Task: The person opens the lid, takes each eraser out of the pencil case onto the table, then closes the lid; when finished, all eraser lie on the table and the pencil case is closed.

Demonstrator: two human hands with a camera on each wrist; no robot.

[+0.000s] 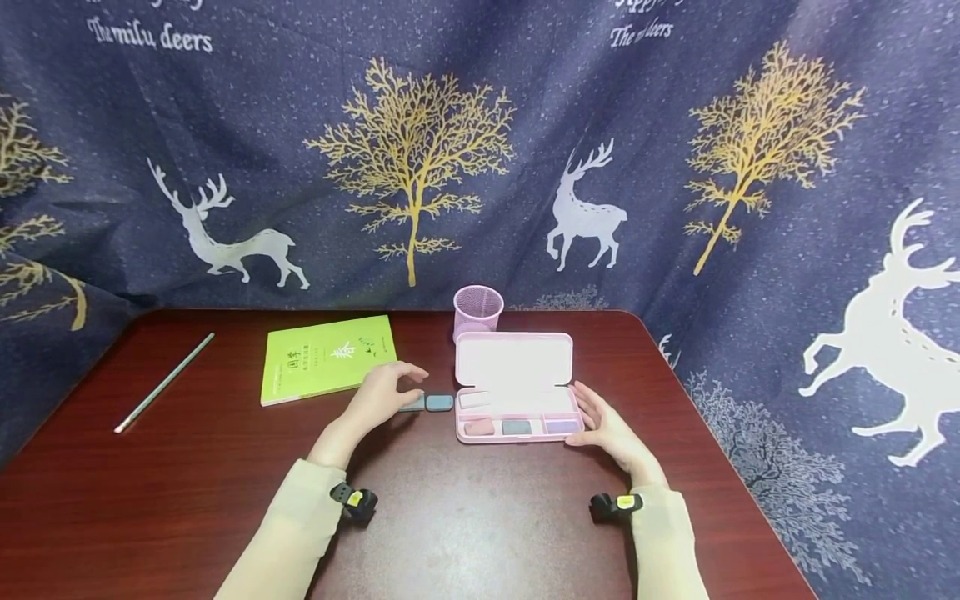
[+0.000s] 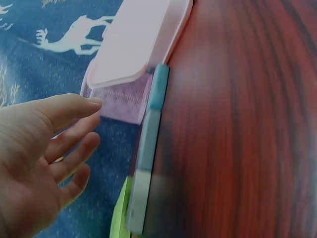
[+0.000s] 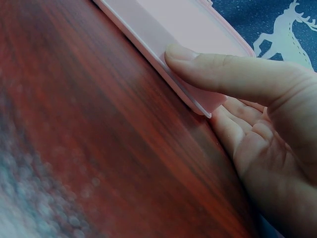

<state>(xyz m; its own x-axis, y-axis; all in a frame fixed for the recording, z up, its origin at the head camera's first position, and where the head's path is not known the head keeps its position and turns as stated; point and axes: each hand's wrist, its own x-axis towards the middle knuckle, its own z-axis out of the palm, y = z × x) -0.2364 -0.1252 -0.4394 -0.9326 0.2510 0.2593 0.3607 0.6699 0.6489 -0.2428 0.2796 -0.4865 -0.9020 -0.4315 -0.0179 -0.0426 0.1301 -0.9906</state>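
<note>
A pink pencil case (image 1: 513,359) lies with its lid raised. Its front compartments hold a pink block (image 1: 480,427), a green-grey block (image 1: 516,427) and a purple block (image 1: 562,426), which look like erasers. My right hand (image 1: 611,429) grips the case's right end, thumb (image 3: 185,57) over the front rim and fingers against the outer side. To the left of the case, a teal block (image 2: 158,87), a blue-grey block (image 2: 148,141) and a pale grey block (image 2: 139,201) stand in a row. My left hand (image 1: 382,393) is above that row, fingers loosely bent, holding nothing.
Behind the case stands a pink mesh pen holder (image 1: 478,312). A green book (image 1: 330,358) lies behind my left hand, and a pencil (image 1: 165,383) lies farther left. The dark red table (image 1: 465,517) ends at a patterned blue cloth (image 1: 480,167).
</note>
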